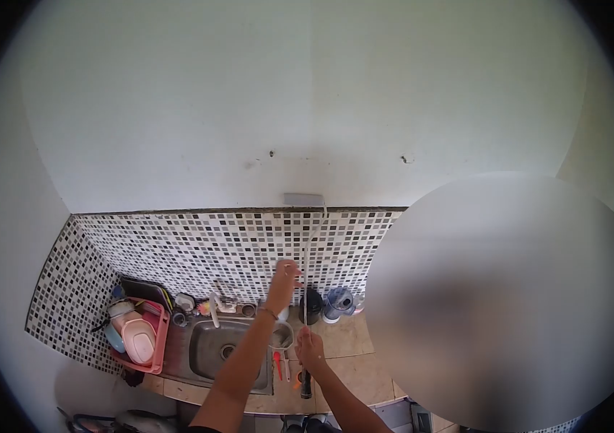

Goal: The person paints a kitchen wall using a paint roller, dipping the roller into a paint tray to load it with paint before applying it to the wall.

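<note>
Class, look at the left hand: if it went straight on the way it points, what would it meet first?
Most likely the tiled wall behind the sink; the left hand reaches up toward it, though depth is unclear.

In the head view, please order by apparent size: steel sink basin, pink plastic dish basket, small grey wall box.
1. Steel sink basin.
2. Pink plastic dish basket, close behind, ranking unsure.
3. Small grey wall box, clearly smallest.
</note>
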A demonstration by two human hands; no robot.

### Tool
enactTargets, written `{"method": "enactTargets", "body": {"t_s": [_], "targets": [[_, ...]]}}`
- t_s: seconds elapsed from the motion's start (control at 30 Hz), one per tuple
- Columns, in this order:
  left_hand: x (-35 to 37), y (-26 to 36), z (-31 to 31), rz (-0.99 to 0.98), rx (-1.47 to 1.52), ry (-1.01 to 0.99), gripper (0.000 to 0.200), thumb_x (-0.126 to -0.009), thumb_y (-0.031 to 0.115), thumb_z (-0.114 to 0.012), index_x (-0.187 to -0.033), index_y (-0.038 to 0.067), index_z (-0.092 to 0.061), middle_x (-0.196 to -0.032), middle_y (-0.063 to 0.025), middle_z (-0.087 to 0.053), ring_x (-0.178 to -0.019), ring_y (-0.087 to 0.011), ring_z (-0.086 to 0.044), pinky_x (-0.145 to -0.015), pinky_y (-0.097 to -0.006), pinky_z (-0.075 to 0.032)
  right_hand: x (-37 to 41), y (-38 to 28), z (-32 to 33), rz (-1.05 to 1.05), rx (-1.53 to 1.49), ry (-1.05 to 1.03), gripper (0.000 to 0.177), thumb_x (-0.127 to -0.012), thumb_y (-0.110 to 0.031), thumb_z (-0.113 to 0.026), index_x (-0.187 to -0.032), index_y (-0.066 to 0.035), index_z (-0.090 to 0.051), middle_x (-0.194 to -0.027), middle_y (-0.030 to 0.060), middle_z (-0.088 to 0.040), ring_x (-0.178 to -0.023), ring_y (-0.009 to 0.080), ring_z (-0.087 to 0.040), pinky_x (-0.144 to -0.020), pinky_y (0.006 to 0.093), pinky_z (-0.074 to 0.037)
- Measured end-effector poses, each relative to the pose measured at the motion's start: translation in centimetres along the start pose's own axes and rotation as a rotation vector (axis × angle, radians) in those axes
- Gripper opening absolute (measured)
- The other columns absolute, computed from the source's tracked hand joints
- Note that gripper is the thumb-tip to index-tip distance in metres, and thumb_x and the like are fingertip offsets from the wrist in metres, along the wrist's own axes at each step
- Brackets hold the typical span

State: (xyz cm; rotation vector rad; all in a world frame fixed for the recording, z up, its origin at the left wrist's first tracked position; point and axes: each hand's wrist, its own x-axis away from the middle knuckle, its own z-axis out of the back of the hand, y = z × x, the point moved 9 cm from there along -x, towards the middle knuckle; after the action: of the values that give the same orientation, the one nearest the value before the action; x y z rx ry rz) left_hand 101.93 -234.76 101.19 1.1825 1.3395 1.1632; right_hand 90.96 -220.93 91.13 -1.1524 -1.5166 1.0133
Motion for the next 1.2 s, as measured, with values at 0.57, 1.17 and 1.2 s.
{"method": "enactTargets", "body": {"t_s": [0.57,1.17,1.2], "targets": [[2.3,5.5,-4.1,-0.233,-0.868,0.302,0.023,-0.099,0.022,-0.038,-0.116,0.007,-0.042,-0.064,-0.0222,-0.062,-0.062,-0.0436,-0.062,-0.055,-0.054,-0.046,-2.7,-4.0,0.1,0.15,0.471,0.126,0.063,-0.101,-0.043,-0.027,-0.076,0.007,-0.055,-0.065,0.0271,-0.055,-0.063,0.0442,-0.056,-0.057,0.0479,-0.039],[2.3,3.5,-2.1,-0.275,-0.858,0.253,0.021,-0.1,0.022,-0.037,-0.111,0.004,-0.038,-0.058,-0.0219,-0.058,-0.056,-0.0445,-0.058,-0.049,-0.0536,-0.043,-1.8,-2.3,-2.4,0.27,0.341,0.124,0.062,-0.101,-0.043,-0.029,-0.076,0.007,-0.055,-0.062,0.0205,-0.056,-0.06,0.0317,-0.056,-0.057,0.0412,-0.042],[2.4,3.3,-2.1,-0.229,-0.849,0.239,0.022,-0.1,0.022,-0.037,-0.114,0.004,-0.038,-0.06,-0.0222,-0.059,-0.058,-0.0449,-0.058,-0.052,-0.0548,-0.044,-1.6,-2.5,-2.4,0.258,0.334,0.118,0.06,-0.102,-0.041,-0.031,-0.074,0.007,-0.054,-0.06,0.0171,-0.056,-0.056,0.0247,-0.055,-0.056,0.0384,-0.042]]}}
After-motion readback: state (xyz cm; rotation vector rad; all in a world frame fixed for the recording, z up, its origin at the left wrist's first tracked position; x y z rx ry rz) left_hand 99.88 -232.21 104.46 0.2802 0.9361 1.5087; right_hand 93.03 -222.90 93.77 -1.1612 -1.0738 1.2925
